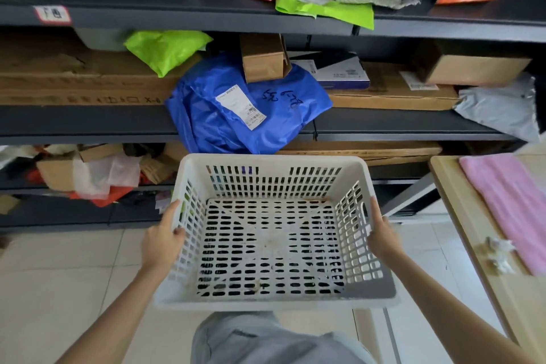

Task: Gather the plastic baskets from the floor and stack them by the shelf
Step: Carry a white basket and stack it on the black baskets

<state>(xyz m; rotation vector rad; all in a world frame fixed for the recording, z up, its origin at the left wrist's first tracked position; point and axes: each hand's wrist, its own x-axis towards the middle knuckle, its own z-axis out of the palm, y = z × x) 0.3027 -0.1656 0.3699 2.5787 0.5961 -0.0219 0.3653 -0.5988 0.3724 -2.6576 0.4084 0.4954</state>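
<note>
A white plastic basket (273,162) with slotted walls and bottom is held in the air in front of me, above the tiled floor, level and empty. My left hand (161,241) grips its left wall, thumb over the rim. My right hand (384,235) grips the right wall near the handle slot. The dark metal shelf (88,122) stands just beyond the basket's far edge. No other basket is in sight.
The shelf boards hold cardboard boxes, a blue parcel bag (242,103), green bags (165,49) and loose packaging. At the right stands a wooden table (461,216) with a pink cloth (511,204) and crumpled paper. Pale floor tiles (65,272) lie below left.
</note>
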